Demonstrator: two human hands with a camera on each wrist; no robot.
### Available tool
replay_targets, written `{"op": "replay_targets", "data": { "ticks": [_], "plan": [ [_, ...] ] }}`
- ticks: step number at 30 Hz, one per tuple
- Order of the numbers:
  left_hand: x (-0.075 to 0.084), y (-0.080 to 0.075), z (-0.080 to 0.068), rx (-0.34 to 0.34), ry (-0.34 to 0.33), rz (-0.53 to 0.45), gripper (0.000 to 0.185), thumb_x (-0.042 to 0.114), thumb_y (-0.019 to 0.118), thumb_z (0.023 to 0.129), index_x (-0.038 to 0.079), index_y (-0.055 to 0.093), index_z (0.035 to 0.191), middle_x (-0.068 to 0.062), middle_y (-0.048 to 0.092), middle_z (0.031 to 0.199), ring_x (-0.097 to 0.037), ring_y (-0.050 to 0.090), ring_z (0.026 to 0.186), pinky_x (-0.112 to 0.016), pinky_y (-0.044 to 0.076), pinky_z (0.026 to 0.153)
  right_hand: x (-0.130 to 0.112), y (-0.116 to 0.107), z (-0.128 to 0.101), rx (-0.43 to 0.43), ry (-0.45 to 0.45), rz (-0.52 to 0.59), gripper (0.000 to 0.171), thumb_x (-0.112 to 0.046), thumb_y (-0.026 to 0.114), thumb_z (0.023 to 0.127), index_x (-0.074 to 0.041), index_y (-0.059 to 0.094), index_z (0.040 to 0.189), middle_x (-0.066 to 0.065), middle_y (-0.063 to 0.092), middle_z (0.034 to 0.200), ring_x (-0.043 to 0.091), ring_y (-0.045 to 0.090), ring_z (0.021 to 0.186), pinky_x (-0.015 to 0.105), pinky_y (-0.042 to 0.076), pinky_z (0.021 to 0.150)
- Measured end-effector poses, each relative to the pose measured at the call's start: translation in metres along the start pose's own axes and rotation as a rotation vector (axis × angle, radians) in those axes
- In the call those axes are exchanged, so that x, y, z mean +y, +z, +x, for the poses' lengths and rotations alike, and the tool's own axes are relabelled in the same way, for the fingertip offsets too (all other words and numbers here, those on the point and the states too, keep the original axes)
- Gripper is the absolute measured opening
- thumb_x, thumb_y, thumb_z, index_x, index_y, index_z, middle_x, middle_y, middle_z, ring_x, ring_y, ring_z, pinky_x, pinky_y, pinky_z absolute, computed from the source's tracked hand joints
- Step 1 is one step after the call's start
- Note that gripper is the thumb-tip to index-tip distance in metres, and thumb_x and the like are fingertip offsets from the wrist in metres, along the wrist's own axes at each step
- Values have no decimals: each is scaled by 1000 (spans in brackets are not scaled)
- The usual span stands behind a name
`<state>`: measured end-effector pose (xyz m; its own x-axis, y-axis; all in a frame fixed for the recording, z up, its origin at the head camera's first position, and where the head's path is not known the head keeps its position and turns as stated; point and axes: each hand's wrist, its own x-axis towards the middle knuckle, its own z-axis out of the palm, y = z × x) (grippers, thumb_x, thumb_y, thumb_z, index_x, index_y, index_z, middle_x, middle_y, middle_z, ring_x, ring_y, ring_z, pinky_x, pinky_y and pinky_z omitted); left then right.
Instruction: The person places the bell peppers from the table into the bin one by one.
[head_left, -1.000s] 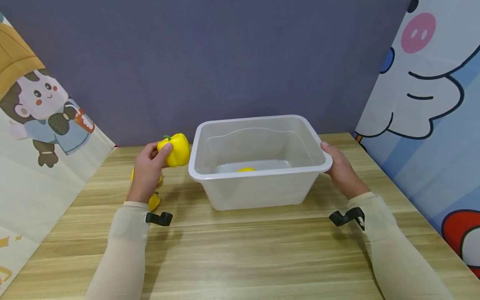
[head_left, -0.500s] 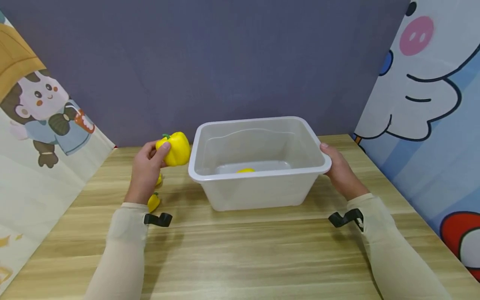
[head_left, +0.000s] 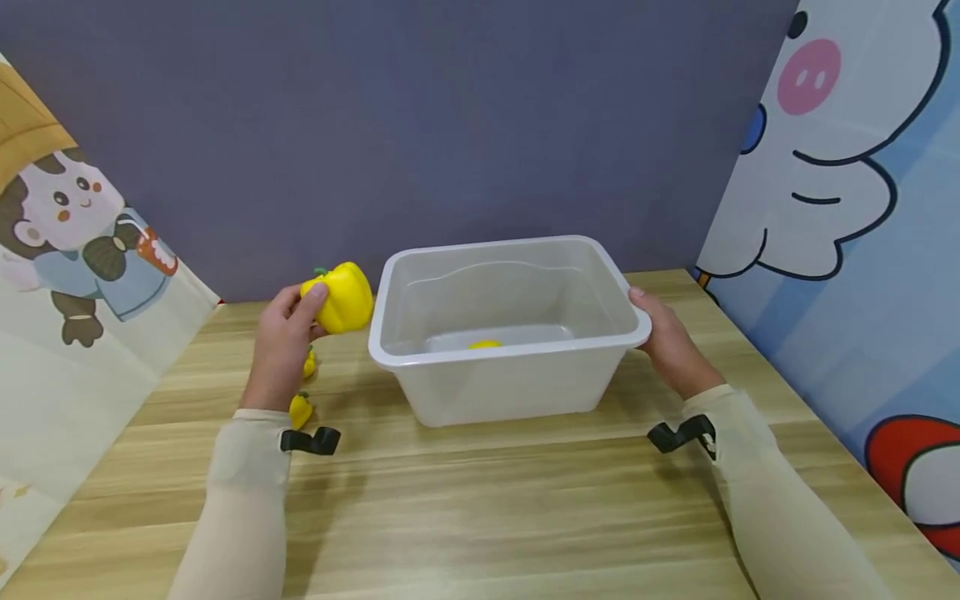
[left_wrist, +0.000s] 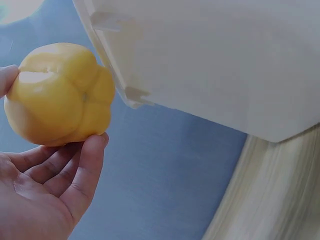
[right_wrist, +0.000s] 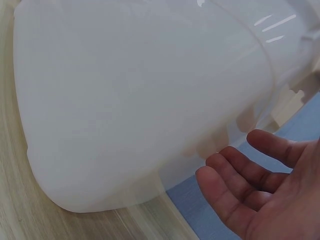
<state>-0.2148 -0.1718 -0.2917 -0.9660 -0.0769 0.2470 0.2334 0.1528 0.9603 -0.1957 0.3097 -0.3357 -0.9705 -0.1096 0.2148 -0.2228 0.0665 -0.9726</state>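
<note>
Pepper pinched in left hand, just beside tub

The yellow pepper is up off the table, just outside the tub's left end, about level with its rim. Its green stem points up and toward the left; the left wrist view shows the lobed bottom. Whether its side touches the rim is hard to tell.

The left hand grips it between thumb and fingertips, spread only as wide as the pepper, with the palm away from it.

The white tub stands upright on the table. At its other end, the right hand holds the rim: the thumb lies at the edge and the fingers curl in beneath it, toward the outer wall. How firmly they press cannot be told.

Inside the tub, the top of a yellow object shows above the front rim; the rest is hidden. Near the left wrist, two smaller yellow peppers lie on the table, partly covered by the hand and forearm.

Both pale sleeves have a black clip at the wrist. Behind stands a plain grey-blue wall, with cartoon panels on either side.
</note>
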Motion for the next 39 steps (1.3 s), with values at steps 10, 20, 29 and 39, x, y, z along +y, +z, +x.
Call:
{"op": "replay_targets", "data": {
  "ticks": [10, 20, 29, 39],
  "plan": [
    [11, 4, 6, -15, 28, -77, 57, 48, 63, 97, 2, 56, 131, -9, 54, 121, -22, 58, 103, -19, 53, 83, 0, 2, 0, 6, -16, 23, 40, -47, 39, 107, -18, 67, 111, -2, 64, 94, 14, 58, 88, 33, 46, 79],
    [22, 4, 14, -36, 45, -93, 60, 49, 63, 97, 2, 56, 133, -10, 54, 123, -23, 58, 106, -20, 54, 83, 1, 3, 1, -2, -12, 23, 39, -46, 38, 107, -21, 67, 115, -2, 65, 100, 14, 58, 92, 33, 46, 81],
    [31, 14, 18, -100, 32, -92, 64, 52, 63, 96, 1, 55, 133, -12, 54, 125, -25, 59, 107, -21, 54, 85, 2, 0, 0, -15, -14, 6, 43, -49, 37, 107, -18, 65, 118, -2, 65, 101, 16, 58, 93, 34, 47, 81],
    [35, 24, 22, -129, 30, -103, 62, 51, 62, 96, 0, 57, 131, -12, 55, 121, -25, 60, 104, -24, 55, 86, 1, 1, 0, -5, -2, 27, 40, -48, 38, 107, -20, 66, 117, 0, 65, 103, 15, 58, 93, 33, 47, 81]
  ]
}}
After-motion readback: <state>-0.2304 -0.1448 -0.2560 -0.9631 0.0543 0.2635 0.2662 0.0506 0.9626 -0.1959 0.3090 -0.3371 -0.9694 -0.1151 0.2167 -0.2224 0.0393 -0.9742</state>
